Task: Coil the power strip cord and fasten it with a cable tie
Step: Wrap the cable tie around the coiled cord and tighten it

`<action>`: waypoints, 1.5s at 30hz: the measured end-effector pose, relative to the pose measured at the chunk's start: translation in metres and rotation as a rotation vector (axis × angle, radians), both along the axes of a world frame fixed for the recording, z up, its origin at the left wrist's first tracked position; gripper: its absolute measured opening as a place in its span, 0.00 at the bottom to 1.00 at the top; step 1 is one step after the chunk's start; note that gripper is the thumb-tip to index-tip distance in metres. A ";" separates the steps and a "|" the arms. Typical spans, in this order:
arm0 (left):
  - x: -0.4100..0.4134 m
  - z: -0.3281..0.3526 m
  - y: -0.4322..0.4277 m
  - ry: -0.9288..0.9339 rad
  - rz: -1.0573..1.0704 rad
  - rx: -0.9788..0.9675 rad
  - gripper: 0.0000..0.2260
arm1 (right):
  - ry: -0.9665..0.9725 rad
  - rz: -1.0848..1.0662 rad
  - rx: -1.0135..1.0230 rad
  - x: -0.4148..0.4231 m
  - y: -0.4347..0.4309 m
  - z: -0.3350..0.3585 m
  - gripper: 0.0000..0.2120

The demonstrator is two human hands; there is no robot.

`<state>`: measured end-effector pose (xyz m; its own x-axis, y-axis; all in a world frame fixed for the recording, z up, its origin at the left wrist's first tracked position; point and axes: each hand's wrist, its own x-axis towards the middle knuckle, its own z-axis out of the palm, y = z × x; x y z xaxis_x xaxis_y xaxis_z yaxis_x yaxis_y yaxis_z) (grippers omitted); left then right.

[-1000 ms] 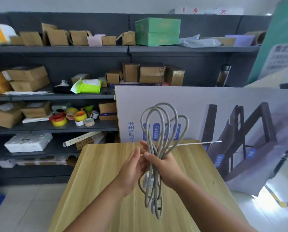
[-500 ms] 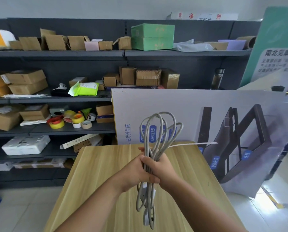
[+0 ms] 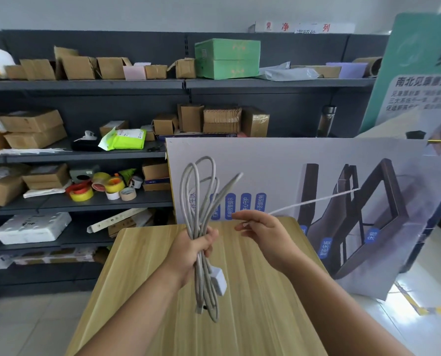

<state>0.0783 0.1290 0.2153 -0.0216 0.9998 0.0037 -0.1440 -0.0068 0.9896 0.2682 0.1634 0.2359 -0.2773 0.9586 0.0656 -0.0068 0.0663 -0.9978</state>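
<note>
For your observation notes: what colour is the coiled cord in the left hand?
Light grey cord, head view.

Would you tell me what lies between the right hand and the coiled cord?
In the head view that stretch is bare: only the table shows behind it. The cable tie runs from the right hand away from the coiled cord.
</note>
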 end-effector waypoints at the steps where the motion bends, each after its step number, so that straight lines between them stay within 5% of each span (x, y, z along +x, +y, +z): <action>1: 0.000 0.002 0.000 -0.016 -0.025 0.002 0.12 | 0.039 -0.051 0.016 -0.003 -0.001 0.002 0.22; 18: 0.022 0.003 0.004 0.021 0.083 0.025 0.06 | 0.107 -0.253 0.046 -0.028 -0.010 -0.006 0.06; 35: 0.019 0.007 0.009 0.058 0.155 0.048 0.03 | 0.152 -0.198 0.076 -0.042 -0.013 -0.002 0.09; 45: 0.018 0.012 0.017 0.058 0.201 0.075 0.09 | 0.159 -0.296 0.170 -0.037 -0.016 -0.024 0.08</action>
<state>0.0964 0.1461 0.2270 -0.2181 0.9722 0.0854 -0.0750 -0.1039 0.9918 0.2317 0.1470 0.2117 0.0362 0.9673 0.2510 -0.1163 0.2535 -0.9603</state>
